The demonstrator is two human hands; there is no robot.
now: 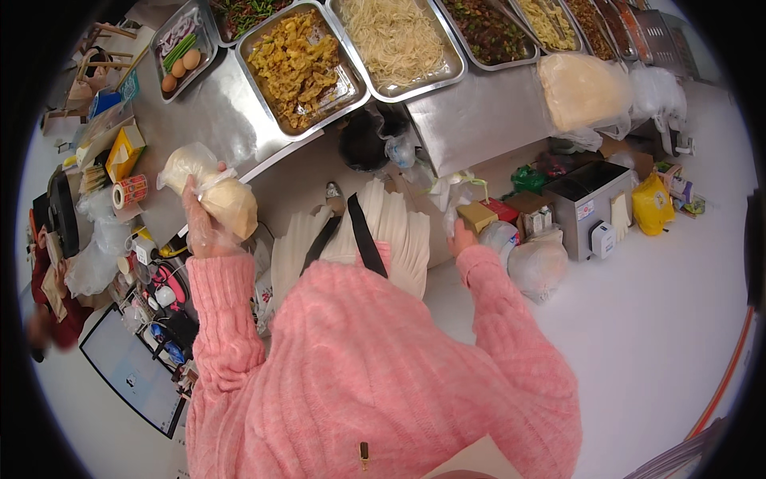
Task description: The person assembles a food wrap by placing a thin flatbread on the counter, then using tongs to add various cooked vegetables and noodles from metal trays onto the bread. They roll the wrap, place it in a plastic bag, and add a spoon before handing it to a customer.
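Observation:
My left hand (203, 219), in a thin clear glove, is raised over the steel counter (211, 108) and grips a clear plastic bag of pale round flatbreads (215, 191). My right hand (461, 237) hangs low by my side, next to a small tan box (476, 215) and white plastic bags (527, 259) on the floor; I cannot tell whether it holds anything. Pink knitted sleeves cover both arms, and a white pleated apron with black straps (363, 231) hangs in front of me.
Steel trays of food line the counter: yellow fried pieces (299, 64), pale noodles (395, 36), dark vegetables (487, 28), a small tray with eggs (182, 56). A large bag of flatbreads (582, 88) sits at the right. A steel box appliance (586, 203) stands below. A tape roll (130, 191) lies at the left.

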